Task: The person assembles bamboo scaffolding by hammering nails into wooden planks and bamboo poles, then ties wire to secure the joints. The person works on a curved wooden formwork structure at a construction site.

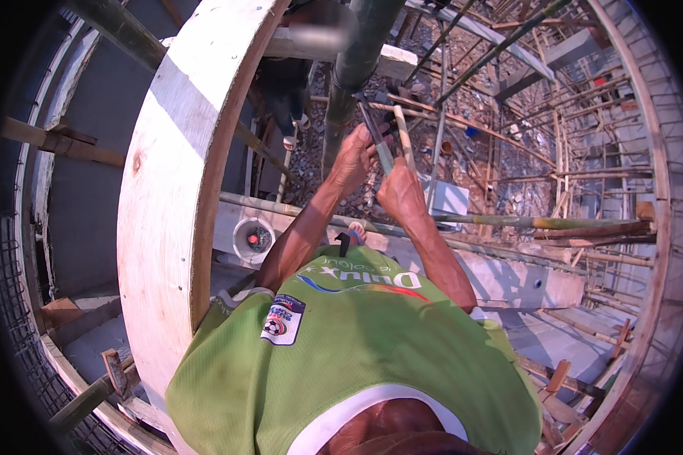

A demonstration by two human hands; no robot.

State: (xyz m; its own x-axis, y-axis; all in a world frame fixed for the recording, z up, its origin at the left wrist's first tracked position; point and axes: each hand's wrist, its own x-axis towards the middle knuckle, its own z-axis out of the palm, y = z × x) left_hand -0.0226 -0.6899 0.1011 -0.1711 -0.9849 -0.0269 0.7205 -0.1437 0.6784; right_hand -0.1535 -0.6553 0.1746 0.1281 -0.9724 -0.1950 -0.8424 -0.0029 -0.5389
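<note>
My right hand [402, 192] is closed around the lower end of a long, flat grey metal bar [377, 138], which slants up and away to the left. A pale wooden stick [404, 136] rises just beyond the same hand; whether it is held too, I cannot tell. Beside the bar, my left hand [351, 161] has its fingers curled in near the thick green bamboo post [339, 125]. Anything between those fingers is hidden. Left of my left forearm stands a round white container [253, 240] with small dark pieces and something red inside.
A broad curved plywood panel [171, 159] rises close on my left. A bamboo rail [508, 221] crosses ahead over a concrete ledge [501, 273]. Far below lies rubble-strewn ground among bamboo scaffolding. Another person's legs [282, 106] show beyond the panel. Steel mesh [23, 356] lines the far left.
</note>
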